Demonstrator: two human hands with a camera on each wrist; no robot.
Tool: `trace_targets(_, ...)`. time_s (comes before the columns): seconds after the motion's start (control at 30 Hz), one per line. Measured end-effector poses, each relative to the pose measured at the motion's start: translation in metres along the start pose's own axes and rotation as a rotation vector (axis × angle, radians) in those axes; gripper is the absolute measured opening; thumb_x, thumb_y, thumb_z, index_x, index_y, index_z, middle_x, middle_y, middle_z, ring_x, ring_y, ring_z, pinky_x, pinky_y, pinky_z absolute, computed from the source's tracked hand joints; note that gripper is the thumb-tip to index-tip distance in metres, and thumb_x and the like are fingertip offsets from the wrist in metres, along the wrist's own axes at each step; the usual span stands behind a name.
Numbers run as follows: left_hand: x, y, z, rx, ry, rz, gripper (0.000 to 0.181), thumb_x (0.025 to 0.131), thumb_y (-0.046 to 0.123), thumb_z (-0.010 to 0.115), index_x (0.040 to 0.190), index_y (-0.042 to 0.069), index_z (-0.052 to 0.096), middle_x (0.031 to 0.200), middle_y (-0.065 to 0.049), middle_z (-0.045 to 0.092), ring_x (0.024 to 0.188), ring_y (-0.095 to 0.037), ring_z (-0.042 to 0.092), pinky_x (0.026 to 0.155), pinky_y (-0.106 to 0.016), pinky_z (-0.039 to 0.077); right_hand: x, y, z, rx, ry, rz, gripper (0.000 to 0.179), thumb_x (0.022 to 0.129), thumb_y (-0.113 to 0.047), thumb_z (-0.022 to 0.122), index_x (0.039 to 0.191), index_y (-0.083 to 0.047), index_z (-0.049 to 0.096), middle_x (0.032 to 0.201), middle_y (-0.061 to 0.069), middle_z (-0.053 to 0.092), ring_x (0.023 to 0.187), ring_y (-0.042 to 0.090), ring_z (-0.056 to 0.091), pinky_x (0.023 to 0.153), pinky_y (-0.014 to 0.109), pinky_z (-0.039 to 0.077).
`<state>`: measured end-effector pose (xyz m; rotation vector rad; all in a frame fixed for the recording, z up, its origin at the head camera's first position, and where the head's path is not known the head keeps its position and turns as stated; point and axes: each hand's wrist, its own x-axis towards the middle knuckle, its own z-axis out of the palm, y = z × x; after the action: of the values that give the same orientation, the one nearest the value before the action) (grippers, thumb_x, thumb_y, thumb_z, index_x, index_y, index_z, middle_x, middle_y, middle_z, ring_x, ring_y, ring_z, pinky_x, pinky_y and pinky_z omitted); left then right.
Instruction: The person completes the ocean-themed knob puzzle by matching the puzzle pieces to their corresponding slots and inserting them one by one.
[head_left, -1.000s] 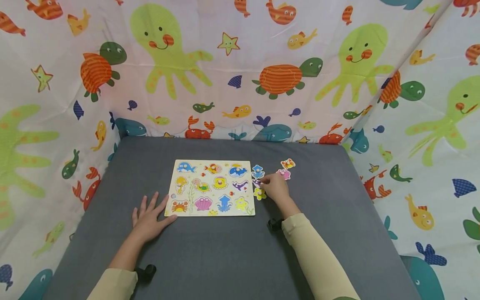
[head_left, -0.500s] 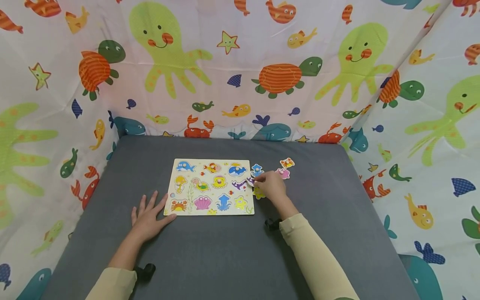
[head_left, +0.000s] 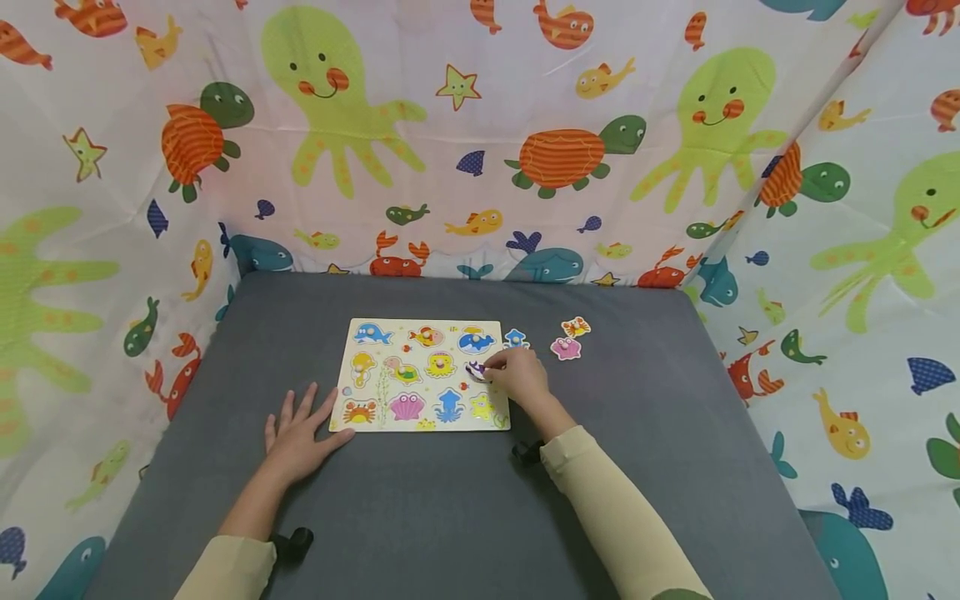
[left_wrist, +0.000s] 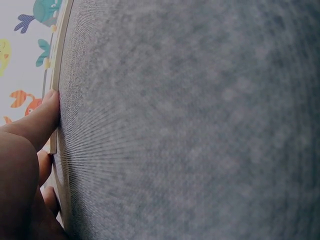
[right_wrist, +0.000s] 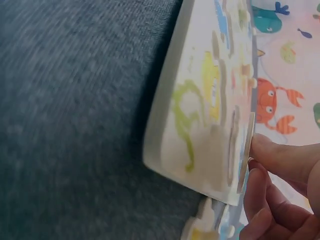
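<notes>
My right hand point(head_left: 521, 382) pinches a purple puzzle piece point(head_left: 476, 368) just over the purple printed slot at the board's right side. In the right wrist view the piece point(right_wrist: 245, 155) shows edge-on between thumb and fingers, close to the board's surface. The pale wooden puzzle board point(head_left: 465, 428) lies flat, printed with sea animals. My left hand point(head_left: 296, 446) rests at its lower left corner, fingers spread, with the thumb point(left_wrist: 47, 112) touching the board's edge. Beyond my right hand lies a blue squid piece point(head_left: 515, 337), partly covered. A yellow piece point(right_wrist: 197, 233) sits beside the board, hidden by my hand in the head view.
A crab piece point(head_left: 576, 326) and a pink shell piece point(head_left: 566, 348) lie right of the board on the grey tabletop point(head_left: 420, 517). A curtain printed with sea animals point(head_left: 480, 125) rises at the back and sides.
My right hand has lifted the purple piece from beside the board and moved it left over the purple slot. The left hand has stayed in place.
</notes>
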<state>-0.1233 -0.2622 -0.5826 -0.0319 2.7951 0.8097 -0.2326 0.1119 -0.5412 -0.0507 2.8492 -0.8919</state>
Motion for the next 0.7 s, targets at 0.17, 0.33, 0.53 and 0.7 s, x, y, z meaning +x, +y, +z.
trace_targets(0.17, 0.0013, -0.0015, 0.0024, 0.009, 0.001, 0.001, 0.094, 0.090, 0.068, 0.061, 0.162, 0.021, 0.024, 0.170, -0.018, 0.005, 0.153, -0.049, -0.011, 0.113, -0.075, -0.011, 0.0040, -0.0007, 0.0070, -0.023, -0.012, -0.003, 0.015, 0.089, -0.025, 0.079, 0.101, -0.017, 0.083, 0.092, -0.004, 0.077, 0.080, 0.013, 0.064, 0.074, 0.037, 0.051)
trace_targets(0.33, 0.0017, -0.0015, 0.0023, 0.003, 0.001, 0.001, 0.093, 0.090, 0.067, 0.062, 0.162, 0.021, 0.024, 0.170, -0.018, 0.005, 0.153, -0.048, -0.012, 0.113, -0.074, -0.012, 0.0048, -0.0027, 0.0089, -0.032, -0.023, -0.016, 0.014, 0.089, -0.024, 0.079, 0.101, -0.017, 0.083, 0.092, -0.004, 0.078, 0.082, 0.014, 0.066, 0.077, 0.039, 0.051)
trace_targets(0.53, 0.0016, -0.0013, 0.0002, 0.004, 0.005, 0.006, 0.093, 0.090, 0.066, 0.063, 0.162, 0.021, 0.024, 0.170, -0.018, 0.005, 0.153, -0.048, -0.012, 0.113, -0.074, -0.011, 0.0056, -0.0062, 0.0093, -0.083, -0.038, -0.007, 0.014, 0.089, -0.026, 0.078, 0.101, -0.019, 0.083, 0.093, -0.005, 0.077, 0.084, 0.015, 0.065, 0.080, 0.041, 0.052)
trace_targets(0.7, 0.0012, -0.0025, -0.0002, 0.004, 0.004, 0.006, 0.093, 0.090, 0.067, 0.062, 0.162, 0.021, 0.024, 0.170, -0.017, 0.005, 0.153, -0.048, -0.012, 0.113, -0.075, -0.011, 0.0067, -0.0093, 0.0098, -0.127, -0.060, -0.001, 0.014, 0.090, -0.026, 0.078, 0.100, -0.018, 0.083, 0.093, -0.004, 0.076, 0.083, 0.015, 0.064, 0.081, 0.042, 0.052)
